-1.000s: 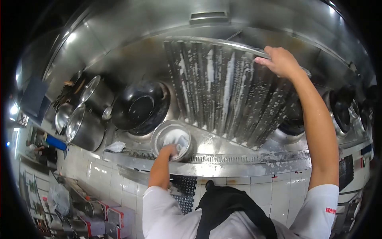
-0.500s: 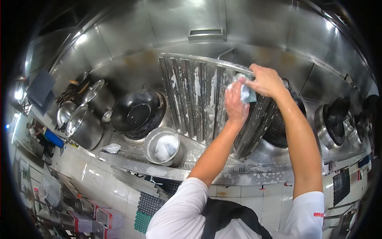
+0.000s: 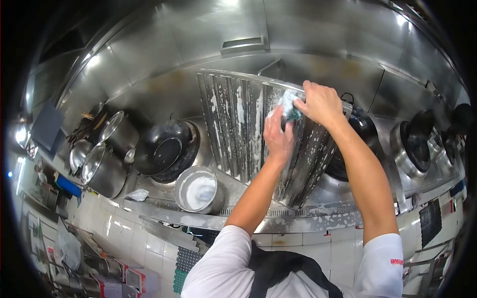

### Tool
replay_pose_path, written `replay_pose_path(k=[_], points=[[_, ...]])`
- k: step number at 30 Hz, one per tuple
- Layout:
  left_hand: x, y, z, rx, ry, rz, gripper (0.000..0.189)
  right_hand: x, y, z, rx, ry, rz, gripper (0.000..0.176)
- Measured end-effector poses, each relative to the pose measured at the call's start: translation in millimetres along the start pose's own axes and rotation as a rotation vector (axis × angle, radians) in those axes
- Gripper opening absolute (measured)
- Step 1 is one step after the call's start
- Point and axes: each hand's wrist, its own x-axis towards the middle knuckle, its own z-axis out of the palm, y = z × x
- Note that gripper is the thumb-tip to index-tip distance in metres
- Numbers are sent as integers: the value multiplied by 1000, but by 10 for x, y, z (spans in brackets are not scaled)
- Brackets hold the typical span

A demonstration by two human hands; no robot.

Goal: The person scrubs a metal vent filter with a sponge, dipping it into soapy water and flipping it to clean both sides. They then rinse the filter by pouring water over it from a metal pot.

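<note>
A ribbed metal hood filter [image 3: 226, 114], streaked with white suds, leans upright and tilted over the stove. My left hand [image 3: 278, 136] is at its upper right part, with fingers and thumb about a foamy blue-green scouring pad [image 3: 291, 102] pressed to the ribs. The fingertips are partly lost in foam. My right hand [image 3: 320, 104] grips the filter's top rim near the right corner, its thumb in front and close to the pad. Below left of the filter stands a metal pot [image 3: 218, 198] holding white suds.
Black woks [image 3: 161, 149] sit on burners to the left, with another wok [image 3: 365, 129] behind the filter. Lidded pots [image 3: 104, 171] stand at far left. More pans [image 3: 417, 144] are at right. A wet steel counter edge [image 3: 318, 223] runs in front of me.
Both hands and the pad sit slightly further left in view, and the camera has shifted. The pad shows more between my hands now. My right hand keeps its grip on the filter's rim.
</note>
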Motion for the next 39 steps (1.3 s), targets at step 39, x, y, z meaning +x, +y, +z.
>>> replay_pose_path(k=[39], points=[[-3262, -1388, -853, 446, -338, -1050, 17, 156, -81, 128, -207, 5, 52, 64]])
